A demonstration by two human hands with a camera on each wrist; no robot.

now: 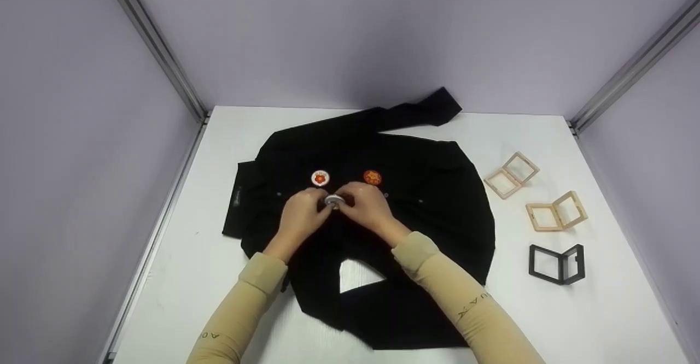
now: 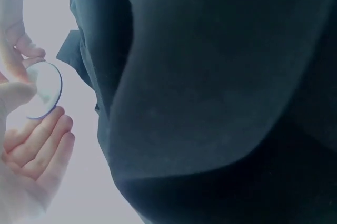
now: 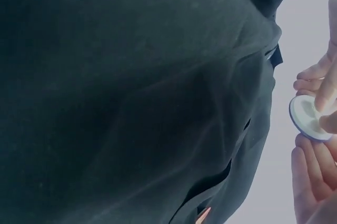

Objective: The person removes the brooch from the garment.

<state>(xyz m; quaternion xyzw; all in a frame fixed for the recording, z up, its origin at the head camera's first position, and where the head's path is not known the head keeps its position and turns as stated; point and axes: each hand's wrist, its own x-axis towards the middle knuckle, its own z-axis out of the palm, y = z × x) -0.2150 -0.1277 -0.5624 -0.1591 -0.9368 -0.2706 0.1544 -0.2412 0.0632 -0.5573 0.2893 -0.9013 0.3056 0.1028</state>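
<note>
A round pin badge (image 1: 334, 199) is pinched between the fingertips of both hands, over the middle of a black long-sleeved shirt (image 1: 443, 172). My left hand (image 1: 302, 211) grips its left side and my right hand (image 1: 367, 204) its right side. Both wrist views show the badge's pale back (image 2: 48, 88) and thin blue rim, with thumbs on the back and fingers around the edge. Just beyond the hands, a white badge with a red flower (image 1: 320, 178) and a red badge with a yellow-orange design (image 1: 372, 177) sit on the shirt.
The shirt lies spread on a white table (image 1: 180, 276), one sleeve (image 1: 421, 111) stretched toward the back wall. Along the right side stand two light wooden hinged frames (image 1: 506, 184) and a black hinged frame (image 1: 562, 269), all opened out. Pale walls enclose the table's back and sides.
</note>
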